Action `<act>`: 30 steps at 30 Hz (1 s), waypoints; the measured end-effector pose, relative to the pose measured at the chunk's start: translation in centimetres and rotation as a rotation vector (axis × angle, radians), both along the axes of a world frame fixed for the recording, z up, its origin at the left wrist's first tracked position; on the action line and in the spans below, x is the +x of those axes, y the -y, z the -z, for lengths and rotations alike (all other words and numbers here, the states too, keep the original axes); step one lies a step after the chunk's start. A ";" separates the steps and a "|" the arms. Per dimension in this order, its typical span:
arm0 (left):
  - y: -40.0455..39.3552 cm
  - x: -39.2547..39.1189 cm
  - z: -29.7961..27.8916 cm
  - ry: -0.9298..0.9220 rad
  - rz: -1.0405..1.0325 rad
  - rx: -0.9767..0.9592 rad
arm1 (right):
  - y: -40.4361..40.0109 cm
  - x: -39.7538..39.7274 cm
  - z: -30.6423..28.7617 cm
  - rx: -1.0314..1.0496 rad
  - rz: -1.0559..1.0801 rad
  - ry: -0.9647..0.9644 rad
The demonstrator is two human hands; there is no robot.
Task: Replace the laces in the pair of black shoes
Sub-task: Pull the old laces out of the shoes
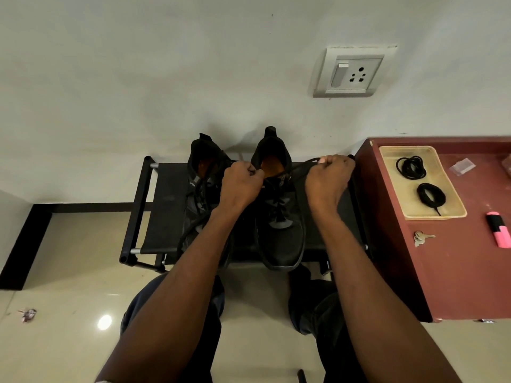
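Black throughout: two shoes standing side by side on a low black rack, toes toward the person, heels toward the wall. Reaching forward with both bare forearms, wrists level, knuckles up. Curling the left hand (242, 183) into a fist over the collar of the right shoe (279, 211), pinching one end of the shoe's lace (300, 166) at the top eyelets. Gripping the other end in the right hand (329, 181), fingers closed tight around it, pulling it out taut to the right, just short of the red-brown surface (456, 272). Leaving the left shoe (197, 189) untouched beside the left wrist, its lace trailing loose down over the rack's (163, 205) front edge. Counting on the surface: one cream tray (398, 186) holding two coiled black laces, a far coil (411, 167) and a near coil (430, 195), lying apart; one small bunch of keys (420, 238) near the tray's front corner; one pink and black highlighter (500, 229) at the right edge; one clear plastic wrapper (462, 166) right of the tray. Showing one wall socket (355, 71) above, and two knees in dark trousers below the arms.
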State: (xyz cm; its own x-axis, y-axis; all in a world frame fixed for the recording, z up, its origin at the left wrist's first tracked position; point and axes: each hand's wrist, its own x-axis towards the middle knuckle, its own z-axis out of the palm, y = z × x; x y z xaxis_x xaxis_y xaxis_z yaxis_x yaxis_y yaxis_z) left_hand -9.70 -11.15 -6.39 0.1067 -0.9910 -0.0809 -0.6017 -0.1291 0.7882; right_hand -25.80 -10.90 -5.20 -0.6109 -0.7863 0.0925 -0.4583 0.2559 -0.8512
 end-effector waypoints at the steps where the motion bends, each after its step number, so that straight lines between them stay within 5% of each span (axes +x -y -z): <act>1: 0.0 -0.2 0.1 0.007 -0.004 -0.025 | -0.2 0.4 -0.1 -0.004 -0.007 -0.043; 7: 0.3 -0.6 0.2 0.063 0.004 -0.059 | -1.3 3.4 0.5 0.007 -0.593 -0.571; 11: 0.4 -0.4 0.3 0.063 0.000 -0.062 | -1.5 3.9 1.3 0.089 -0.684 -0.679; 14: 0.3 -0.6 0.2 0.072 0.006 -0.049 | -1.1 2.8 1.1 0.015 -0.548 -0.598; 18: 0.4 0.0 0.6 0.062 0.002 -0.024 | 0.5 -1.3 -0.2 -0.059 0.039 -0.113; 21: 0.4 -0.1 0.7 0.048 0.010 -0.021 | 1.1 -3.6 -0.4 0.028 0.198 0.073; 23: 0.3 -0.3 0.6 0.048 0.014 -0.032 | 0.7 -3.0 -0.4 0.017 0.076 -0.053; 26: 0.3 -0.3 0.3 0.062 0.015 -0.043 | -0.1 -0.3 -0.3 -0.048 -0.395 -0.316; 30: 0.4 -0.3 0.0 0.101 0.029 -0.058 | -1.2 2.7 1.0 0.149 -0.772 -0.543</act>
State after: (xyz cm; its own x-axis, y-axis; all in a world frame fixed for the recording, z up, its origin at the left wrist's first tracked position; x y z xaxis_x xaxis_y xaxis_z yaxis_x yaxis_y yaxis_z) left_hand -9.98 -11.52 -6.37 0.0824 -0.9965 -0.0137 -0.6815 -0.0664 0.7288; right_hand -23.10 -9.75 -6.21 0.1782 -0.9809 0.0775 -0.8689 -0.1938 -0.4554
